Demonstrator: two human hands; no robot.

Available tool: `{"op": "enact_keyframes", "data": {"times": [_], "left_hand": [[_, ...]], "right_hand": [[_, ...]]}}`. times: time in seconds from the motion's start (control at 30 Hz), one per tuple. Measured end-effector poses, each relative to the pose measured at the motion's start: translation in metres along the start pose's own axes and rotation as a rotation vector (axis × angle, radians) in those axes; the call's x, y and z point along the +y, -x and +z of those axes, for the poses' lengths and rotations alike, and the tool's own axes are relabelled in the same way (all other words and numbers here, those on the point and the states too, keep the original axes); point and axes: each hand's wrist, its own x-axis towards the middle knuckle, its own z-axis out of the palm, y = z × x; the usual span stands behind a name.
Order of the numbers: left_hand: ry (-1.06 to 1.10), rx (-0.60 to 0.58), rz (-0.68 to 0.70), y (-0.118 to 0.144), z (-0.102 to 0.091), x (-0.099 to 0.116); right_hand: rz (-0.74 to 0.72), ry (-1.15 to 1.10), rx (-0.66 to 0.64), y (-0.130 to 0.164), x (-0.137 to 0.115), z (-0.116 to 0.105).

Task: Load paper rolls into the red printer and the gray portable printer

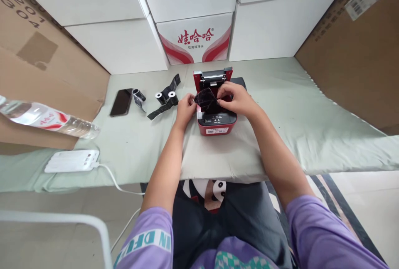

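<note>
A small red-and-black printer [217,129] stands on the cloth-covered table with its lid [213,77] raised. Over its opening, a glossy dark strip of paper [205,98] is stretched at a slant. My left hand [186,109] pinches the strip's left edge beside the printer's left wall. On the other side, my right hand [234,97] closes thumb and fingers on the strip's right end. What lies deeper in the printer is hidden by the strip and my right hand. Two rolls of black paper [167,97] with loose tails lie to the left, with a third roll [139,96] beyond them.
A dark phone [121,102] lies left of the rolls. A white power bank [72,161] with a cable sits near the front edge, below a water bottle [50,117]. White boxes [193,38] line the back; cardboard boxes [358,53] flank both sides. A dark object [239,82] sits behind the printer.
</note>
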Motion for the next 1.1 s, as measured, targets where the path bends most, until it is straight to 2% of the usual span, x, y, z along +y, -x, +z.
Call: {"op": "enact_keyframes", "data": {"times": [0.1, 0.23, 0.3, 0.37, 0.47, 0.53, 0.57, 0.67, 0.77, 0.83, 0.9, 1.0, 1.1], "left_hand": [[-0.010, -0.017, -0.019, 0.001, -0.001, 0.005], [-0.021, -0.022, -0.032, 0.001, -0.002, 0.007], [-0.025, -0.016, -0.028, 0.000, -0.001, 0.005], [-0.024, -0.007, -0.021, 0.000, 0.000, 0.003], [-0.001, 0.061, 0.025, 0.003, -0.001, 0.003], [0.014, 0.120, 0.106, 0.006, -0.004, 0.008], [0.012, 0.139, 0.166, 0.008, -0.006, 0.012], [-0.029, 0.106, 0.386, 0.016, -0.013, 0.031], [-0.080, -0.079, 0.572, 0.026, -0.018, 0.051], [-0.115, -0.215, 0.616, 0.032, -0.018, 0.061], [-0.150, -0.289, 0.603, 0.036, -0.018, 0.066], [-0.179, -0.270, 0.605, 0.039, -0.016, 0.069], [-0.124, -0.157, 0.650, 0.040, -0.011, 0.070]], "right_hand": [[0.009, 0.042, -0.020, 0.000, -0.001, -0.001], [0.044, 0.133, -0.113, -0.001, -0.005, -0.002], [0.037, 0.155, -0.086, 0.000, -0.006, -0.001], [0.040, 0.149, 0.033, 0.002, -0.003, 0.003], [0.080, 0.171, 0.319, 0.005, 0.006, 0.009], [0.119, 0.224, 0.471, 0.007, 0.013, 0.014], [0.131, 0.251, 0.503, 0.007, 0.015, 0.015], [0.117, 0.286, 0.446, 0.006, 0.018, 0.017], [0.111, 0.285, 0.315, 0.005, 0.011, 0.016], [0.141, 0.299, 0.259, 0.004, 0.005, 0.015], [0.169, 0.305, 0.248, 0.003, 0.000, 0.014], [0.174, 0.277, 0.269, 0.003, 0.002, 0.014], [0.103, 0.166, 0.317, 0.002, 0.019, 0.017]]}}
